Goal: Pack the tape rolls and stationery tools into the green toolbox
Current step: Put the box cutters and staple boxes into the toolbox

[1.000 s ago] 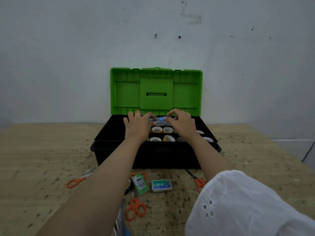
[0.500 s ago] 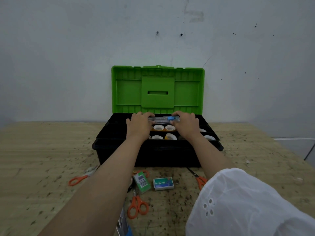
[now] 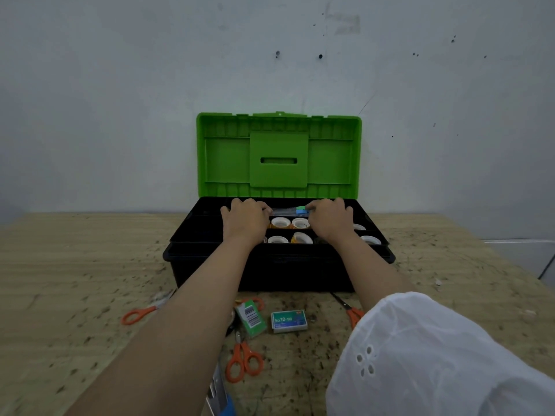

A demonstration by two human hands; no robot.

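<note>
Left hand [image 3: 244,219] and right hand [image 3: 330,219] each pinch one end of the slim clear tool [image 3: 286,211], level over the green toolbox [image 3: 279,267] rear, above its tape rolls [image 3: 280,222]; probably light, stiff and slick, so this two-ended grip suits

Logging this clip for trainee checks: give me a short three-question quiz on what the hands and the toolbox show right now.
1. True or false: the toolbox lid is shut.
2. What do the left hand and right hand grip between them over the toolbox? A) scissors B) clear cutter with a blue slider C) a ruler
3. Fill in: the staple box lies on the ___.
Key: 1 false; 2 B; 3 table.
</note>
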